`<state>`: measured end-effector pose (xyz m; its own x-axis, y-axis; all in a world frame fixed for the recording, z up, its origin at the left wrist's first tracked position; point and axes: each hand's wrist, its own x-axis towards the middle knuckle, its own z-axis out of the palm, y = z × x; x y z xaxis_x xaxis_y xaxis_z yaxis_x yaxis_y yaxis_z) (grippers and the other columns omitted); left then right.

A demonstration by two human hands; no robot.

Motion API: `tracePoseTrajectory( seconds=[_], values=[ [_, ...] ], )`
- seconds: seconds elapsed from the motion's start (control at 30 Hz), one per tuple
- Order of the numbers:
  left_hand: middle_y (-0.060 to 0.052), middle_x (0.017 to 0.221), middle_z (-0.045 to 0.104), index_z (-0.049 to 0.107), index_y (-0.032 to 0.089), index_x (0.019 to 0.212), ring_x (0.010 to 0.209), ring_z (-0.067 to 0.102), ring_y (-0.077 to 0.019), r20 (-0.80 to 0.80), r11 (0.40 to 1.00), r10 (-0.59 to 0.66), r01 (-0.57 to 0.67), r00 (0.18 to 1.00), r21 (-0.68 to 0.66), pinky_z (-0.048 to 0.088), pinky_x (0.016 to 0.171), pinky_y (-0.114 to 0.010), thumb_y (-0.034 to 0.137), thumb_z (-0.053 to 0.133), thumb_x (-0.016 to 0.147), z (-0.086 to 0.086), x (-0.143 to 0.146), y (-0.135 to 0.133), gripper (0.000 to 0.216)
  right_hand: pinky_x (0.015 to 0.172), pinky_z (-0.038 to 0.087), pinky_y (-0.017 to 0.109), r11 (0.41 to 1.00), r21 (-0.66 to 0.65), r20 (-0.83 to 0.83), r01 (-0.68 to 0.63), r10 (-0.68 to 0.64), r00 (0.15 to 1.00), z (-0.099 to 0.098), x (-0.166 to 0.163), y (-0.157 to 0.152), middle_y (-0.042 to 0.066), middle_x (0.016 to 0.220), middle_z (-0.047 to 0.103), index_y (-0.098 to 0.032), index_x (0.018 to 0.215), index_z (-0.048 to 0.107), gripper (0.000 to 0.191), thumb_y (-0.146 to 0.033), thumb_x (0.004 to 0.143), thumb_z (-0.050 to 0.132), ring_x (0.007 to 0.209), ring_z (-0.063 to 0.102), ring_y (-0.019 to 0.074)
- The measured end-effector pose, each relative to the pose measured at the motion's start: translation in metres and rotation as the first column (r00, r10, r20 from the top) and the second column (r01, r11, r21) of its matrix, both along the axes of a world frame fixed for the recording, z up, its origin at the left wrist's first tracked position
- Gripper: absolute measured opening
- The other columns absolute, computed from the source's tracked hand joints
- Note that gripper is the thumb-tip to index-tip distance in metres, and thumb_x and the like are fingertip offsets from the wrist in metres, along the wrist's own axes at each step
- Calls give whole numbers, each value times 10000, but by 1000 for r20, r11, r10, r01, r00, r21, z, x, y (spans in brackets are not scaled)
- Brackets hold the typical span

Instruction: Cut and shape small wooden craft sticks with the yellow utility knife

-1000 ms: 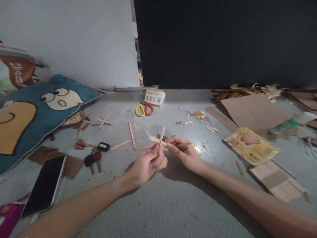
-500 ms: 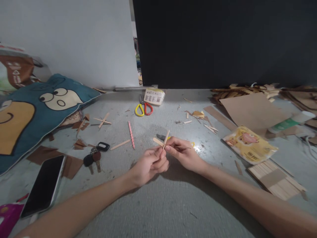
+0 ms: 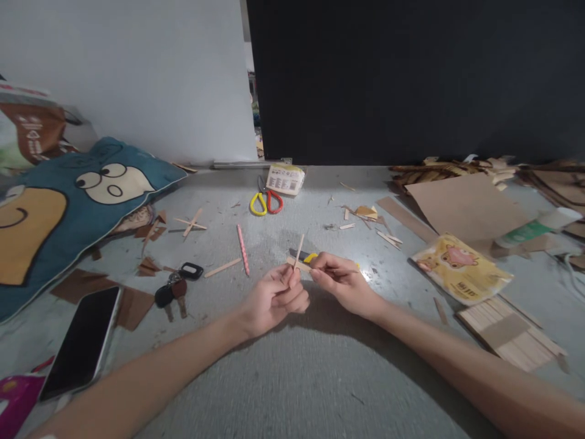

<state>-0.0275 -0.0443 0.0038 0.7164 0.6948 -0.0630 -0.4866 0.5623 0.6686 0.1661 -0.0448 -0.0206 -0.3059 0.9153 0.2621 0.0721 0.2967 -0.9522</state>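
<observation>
Both my hands meet over the grey floor in the middle of the view. My left hand (image 3: 274, 299) is closed, pinching a thin wooden stick (image 3: 298, 250) that points up and away. My right hand (image 3: 340, 280) is closed too, pinching another wooden stick (image 3: 297, 264) that lies crosswise against the first. Just behind the sticks a yellow and grey utility knife (image 3: 307, 256) lies on the floor.
A pink striped stick (image 3: 242, 248), loose wooden sticks and cardboard scraps litter the floor. Yellow and red scissors (image 3: 265, 201) lie further back. Keys (image 3: 176, 288) and a phone (image 3: 81, 341) are at left, beside a blue cushion (image 3: 68, 207). A yellow packet (image 3: 461, 268) and a stick panel (image 3: 512, 338) are at right.
The upright stick has swung from leaning right to nearly straight up. The crosswise stick has slid right, so less of it shows left of the crossing. Both hands stayed put.
</observation>
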Motion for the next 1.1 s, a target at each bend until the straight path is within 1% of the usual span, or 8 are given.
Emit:
tracePoseTrajectory(
  seconds=[0.17,0.27,0.4,0.47,0.53,0.7,0.97,1.1],
  values=[
    [99,464,239,483,202,693,448,226,-96,-173,947,311,-290,934,140,324,564,-239,179,609,905,-6,-11,26,248,545,329,264,998,-35,-28,53,-54,998,4,6,2,-38,655,446,-226,731,533,467,-631,943,629,592,389,125],
    [49,534,408,568,206,721,507,372,-129,-436,732,669,-433,602,526,348,574,-263,341,578,969,-20,-21,47,282,570,351,272,996,-58,-31,71,-73,997,8,7,2,-35,655,468,-224,739,567,466,-641,934,633,592,401,125],
    [-77,961,636,697,213,956,1015,592,-262,-421,446,893,-203,157,872,458,964,-423,261,599,896,-31,-26,57,124,602,399,282,997,-49,29,67,-66,997,11,6,2,-9,671,545,-221,758,623,479,-666,933,612,617,466,140],
    [-119,1143,627,680,216,1096,1221,540,-297,-336,344,939,-161,75,925,391,1094,-474,216,594,879,-30,-24,52,234,614,413,280,997,-28,67,65,-63,996,11,6,3,2,691,577,-216,779,653,477,-658,947,594,630,490,142],
    [-115,1151,639,657,221,1090,1184,565,-275,-314,335,938,-150,150,930,432,1041,-434,243,559,921,-24,-20,42,197,603,405,274,998,-12,95,61,-60,994,10,7,4,-4,682,570,-211,777,656,465,-632,962,583,616,482,136],
    [3,613,561,583,203,828,557,504,-151,-522,738,513,-39,681,674,405,574,-272,511,363,1048,-9,-9,19,438,560,334,270,998,9,155,54,-55,986,10,7,4,-32,641,483,-209,731,596,448,-579,982,569,583,414,124],
    [60,517,455,503,212,741,471,378,-98,-423,726,568,-188,706,661,306,496,-230,575,509,1015,-9,-7,13,455,548,341,269,960,64,237,272,-279,931,16,13,11,-76,656,439,-252,1066,457,283,-533,1036,465,554,432,145],
    [66,510,443,502,214,739,456,370,-92,-327,715,603,-311,727,627,308,483,-228,617,563,980,-11,-6,14,473,560,364,307,906,163,582,392,-409,703,11,33,27,-49,665,487,-214,1149,420,236,-421,1038,436,562,498,192]
  ],
)
